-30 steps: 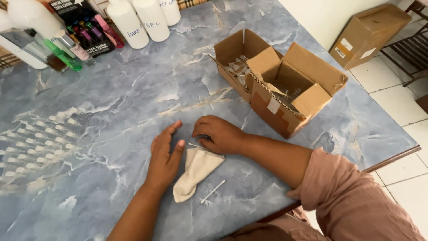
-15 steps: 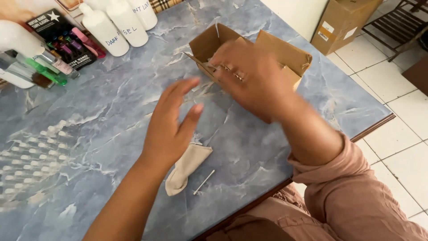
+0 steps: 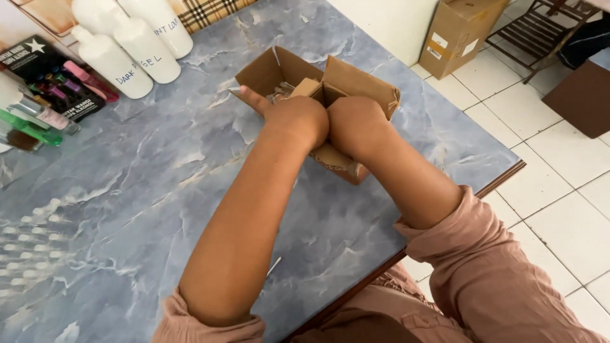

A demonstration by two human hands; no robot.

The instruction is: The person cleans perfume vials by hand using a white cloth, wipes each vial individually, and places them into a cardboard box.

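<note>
Both hands reach into a small open cardboard box (image 3: 346, 82) on the blue marbled tabletop (image 3: 127, 190); left hand (image 3: 295, 117) sits at the box's near-left side, knuckles up, one finger stuck out toward the left flap, other fingers curled down into the box; right hand (image 3: 356, 121) is pressed beside it, touching it, fingers bent over the near wall and hidden inside; cannot tell what either hand grips, if anything, since the fingertips are out of sight; pale crumpled contents (image 3: 279, 94) show just past the left hand, too small to identify. The box lies near the tabletop's far-right part, close to the right edge, its long axis running diagonally from far-left to near-right, flaps splayed upward and outward, opening facing up; an inner flap or divider stands up in the middle. To do this well, judging from the pose: steady the box with one hand so it does not slide toward the edge, keep the flaps pushed open, feel for one item rather than raking. Two white squeeze bottles (image 3: 130, 54) stand well apart at the far left, beside a dark display pack of small coloured vials (image 3: 60, 86); a bigger closed carton (image 3: 457, 28) sits on the tiled floor (image 3: 559, 190) beyond the tabletop.
</note>
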